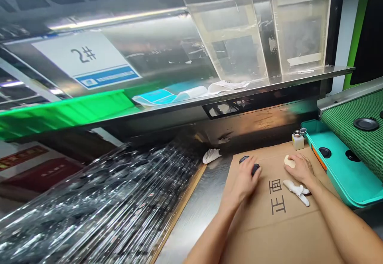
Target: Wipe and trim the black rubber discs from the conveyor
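My left hand [247,173] is over the cardboard sheet [263,232], its thumb and fingers closed around a small black round part [255,169]. Just beyond its fingertips a second black round part [243,159] lies on the cardboard. My right hand [300,169] grips a cream-coloured round pad [289,161], partly covered by the fingers; its exact kind is unclear. Below that hand lies a crumpled white glove or cloth [297,191]. A small white bottle with a metal top [297,139] stands at the cardboard's far edge.
At right, a teal tray [341,156] holds black round parts beside a green conveyor belt [353,112] carrying more. Stacked clear plastic trays [119,200] fill the left side. A white glove [211,155] lies near them. Above runs a metal shelf [269,83] with a green bin [66,110].
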### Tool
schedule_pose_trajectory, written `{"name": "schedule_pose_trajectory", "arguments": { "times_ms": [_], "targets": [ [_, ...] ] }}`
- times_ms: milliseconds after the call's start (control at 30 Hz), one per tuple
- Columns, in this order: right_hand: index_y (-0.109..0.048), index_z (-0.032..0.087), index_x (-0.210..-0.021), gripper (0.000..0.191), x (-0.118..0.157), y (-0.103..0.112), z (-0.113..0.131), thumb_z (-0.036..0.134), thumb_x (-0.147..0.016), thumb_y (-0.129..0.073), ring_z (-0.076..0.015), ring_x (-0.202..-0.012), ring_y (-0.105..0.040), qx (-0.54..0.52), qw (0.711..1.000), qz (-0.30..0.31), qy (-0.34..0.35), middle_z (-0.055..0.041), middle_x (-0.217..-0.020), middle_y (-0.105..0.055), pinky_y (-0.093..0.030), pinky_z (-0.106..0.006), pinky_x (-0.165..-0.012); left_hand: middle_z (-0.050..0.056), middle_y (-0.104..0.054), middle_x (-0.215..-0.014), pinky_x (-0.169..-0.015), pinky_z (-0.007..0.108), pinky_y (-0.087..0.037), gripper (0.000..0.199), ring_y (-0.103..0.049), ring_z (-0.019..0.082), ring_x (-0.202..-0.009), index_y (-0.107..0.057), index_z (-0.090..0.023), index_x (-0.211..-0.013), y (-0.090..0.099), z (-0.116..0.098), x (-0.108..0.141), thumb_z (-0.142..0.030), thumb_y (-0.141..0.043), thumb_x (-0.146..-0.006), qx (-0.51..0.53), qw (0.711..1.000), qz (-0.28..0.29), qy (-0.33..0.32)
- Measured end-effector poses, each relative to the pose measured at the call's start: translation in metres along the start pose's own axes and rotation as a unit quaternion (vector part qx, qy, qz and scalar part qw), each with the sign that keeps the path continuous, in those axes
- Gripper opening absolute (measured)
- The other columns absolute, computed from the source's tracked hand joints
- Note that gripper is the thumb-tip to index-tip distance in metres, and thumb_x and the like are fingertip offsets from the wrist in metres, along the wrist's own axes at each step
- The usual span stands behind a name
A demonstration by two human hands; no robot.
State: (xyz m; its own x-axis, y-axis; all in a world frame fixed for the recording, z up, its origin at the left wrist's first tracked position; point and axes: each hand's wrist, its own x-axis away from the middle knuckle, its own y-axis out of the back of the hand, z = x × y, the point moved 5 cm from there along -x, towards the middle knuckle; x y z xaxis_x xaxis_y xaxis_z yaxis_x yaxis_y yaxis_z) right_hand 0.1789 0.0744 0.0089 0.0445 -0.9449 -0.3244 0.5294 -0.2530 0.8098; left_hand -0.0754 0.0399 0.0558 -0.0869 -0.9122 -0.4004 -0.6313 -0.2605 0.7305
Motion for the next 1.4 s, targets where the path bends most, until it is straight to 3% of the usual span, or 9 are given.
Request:
{"name": "schedule_pose_trajectory", "arguments": {
  "times_ms": [133,300,467,600,667,833,933,1300,1400],
  "targets": [
    [-0.068,0.027,-0.107,0.028,0.0,0.0,-0.001,0.042,-0.084,-0.065,-0.0215,-0.1,-0.057,-0.007,1.0,-0.001,0.001,-0.0037,-0.102,-0.064,-0.036,-0.031,-0.087,0.01,-0.049,-0.151,-0.12,0.054,-0.021,0.046,-0.035,0.032,-0.145,-0.058,-0.027,-0.135,-0.041,0.03,0.042,-0.038,-0.056,-0.09,-0.014,0.996,0.075,0.041],
    [-0.068,0.026,-0.105,0.027,0.0,0.002,0.001,0.042,-0.084,-0.064,-0.022,-0.099,-0.057,-0.003,1.0,-0.004,0.004,-0.0038,-0.101,-0.064,-0.037,-0.032,-0.089,0.011,-0.064,-0.129,-0.111,0.043,-0.04,0.039,-0.056,0.028,-0.124,-0.064,-0.023,-0.125,-0.013,0.038,0.049,-0.039,-0.056,-0.09,-0.04,0.996,0.077,0.018],
    [-0.068,0.026,-0.107,0.027,0.0,0.004,0.003,0.041,-0.084,-0.064,-0.0222,-0.102,-0.057,-0.006,1.0,0.001,0.004,-0.0049,-0.104,-0.065,-0.037,-0.032,-0.091,0.013,-0.057,-0.135,-0.114,0.051,-0.035,0.027,-0.048,0.034,-0.131,-0.074,-0.024,-0.101,-0.004,0.048,0.033,-0.042,-0.068,-0.081,-0.067,0.994,0.081,0.024],
    [-0.068,0.026,-0.107,0.027,0.001,0.005,0.002,0.041,-0.084,-0.064,-0.0221,-0.102,-0.058,-0.006,1.0,-0.002,0.003,-0.0045,-0.103,-0.065,-0.038,-0.032,-0.09,0.012,-0.067,-0.118,-0.11,0.049,-0.04,0.026,-0.057,0.032,-0.119,-0.072,-0.021,-0.093,-0.002,0.045,0.028,-0.043,-0.071,-0.078,0.095,0.987,0.095,0.085],
    [-0.068,0.027,-0.107,0.027,0.001,0.004,0.001,0.041,-0.084,-0.065,-0.0219,-0.101,-0.058,-0.006,1.0,-0.001,0.002,-0.0042,-0.102,-0.065,-0.038,-0.031,-0.089,0.013,-0.069,-0.115,-0.101,0.046,-0.048,0.035,-0.062,0.03,-0.112,-0.069,-0.019,-0.099,0.0,0.038,0.031,-0.049,-0.067,-0.081,0.292,0.938,0.087,0.164],
    [-0.068,0.027,-0.109,0.03,-0.002,0.001,-0.002,0.043,-0.084,-0.065,-0.0224,-0.1,-0.058,-0.002,1.0,0.003,-0.002,-0.0043,-0.103,-0.065,-0.038,-0.032,-0.088,0.019,-0.065,-0.126,-0.084,0.032,-0.057,0.044,-0.067,0.024,-0.106,-0.061,-0.013,-0.122,-0.003,0.004,0.051,-0.046,-0.05,-0.094,0.678,0.677,0.094,0.27],
    [-0.069,0.027,-0.109,0.031,-0.003,0.001,-0.002,0.045,-0.084,-0.065,-0.0231,-0.101,-0.058,0.004,1.0,0.002,0.0,-0.0046,-0.105,-0.065,-0.038,-0.033,-0.089,0.021,-0.063,-0.128,-0.081,0.031,-0.059,0.042,-0.068,0.024,-0.106,-0.058,-0.01,-0.125,-0.01,-0.006,0.059,-0.04,-0.046,-0.097,0.715,0.619,0.11,0.306],
    [-0.068,0.026,-0.109,0.034,-0.007,0.004,0.0,0.047,-0.083,-0.064,-0.0245,-0.1,-0.058,0.004,1.0,0.008,0.008,-0.0057,-0.107,-0.065,-0.04,-0.034,-0.087,0.02,-0.063,-0.129,-0.093,0.038,-0.056,0.044,-0.066,0.027,-0.112,-0.056,-0.012,-0.126,-0.018,-0.009,0.064,-0.043,-0.045,-0.097,0.699,0.638,0.12,0.3],
    [-0.068,0.027,-0.108,0.032,-0.007,0.004,0.0,0.047,-0.083,-0.064,-0.0245,-0.1,-0.059,0.005,1.0,0.003,0.007,-0.0053,-0.107,-0.066,-0.04,-0.034,-0.085,0.019,-0.065,-0.126,-0.094,0.04,-0.054,0.048,-0.065,0.028,-0.112,-0.057,-0.013,-0.125,-0.017,-0.001,0.056,-0.049,-0.05,-0.094,0.661,0.69,0.115,0.271]
  ]
}}
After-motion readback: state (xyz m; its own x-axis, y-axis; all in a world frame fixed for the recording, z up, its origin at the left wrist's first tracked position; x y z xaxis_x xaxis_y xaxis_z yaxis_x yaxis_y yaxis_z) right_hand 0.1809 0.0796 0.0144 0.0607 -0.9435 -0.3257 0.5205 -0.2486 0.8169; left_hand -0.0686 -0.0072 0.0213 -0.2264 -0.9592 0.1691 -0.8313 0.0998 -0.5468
